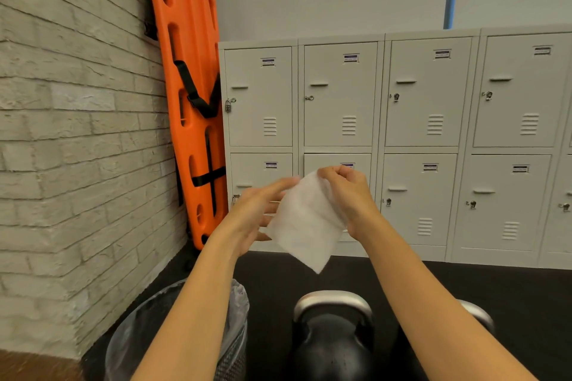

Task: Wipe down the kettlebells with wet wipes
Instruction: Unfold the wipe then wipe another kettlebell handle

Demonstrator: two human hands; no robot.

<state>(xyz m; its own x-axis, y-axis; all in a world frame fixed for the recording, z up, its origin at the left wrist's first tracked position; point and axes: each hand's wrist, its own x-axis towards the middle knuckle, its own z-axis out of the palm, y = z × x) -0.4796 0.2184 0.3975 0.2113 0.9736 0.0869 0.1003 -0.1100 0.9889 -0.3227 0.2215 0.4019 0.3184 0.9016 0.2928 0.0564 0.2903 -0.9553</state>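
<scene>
A white wet wipe [305, 223] hangs unfolded at chest height between my hands. My right hand [348, 195] pinches its top right corner with fingers closed. My left hand [258, 213] is at the wipe's left edge, fingers spread and blurred, touching or just behind the sheet. Below them on the black floor stands a black kettlebell [332, 346] with a silver handle [332, 298]. A second kettlebell's silver handle [476, 314] peeks out behind my right forearm; its body is hidden.
A mesh waste bin [230, 359] lined with a clear plastic bag stands at the lower left, under my left forearm. An orange spine board [188, 96] leans in the corner by the brick wall [77, 133]. Grey lockers [433, 139] line the back.
</scene>
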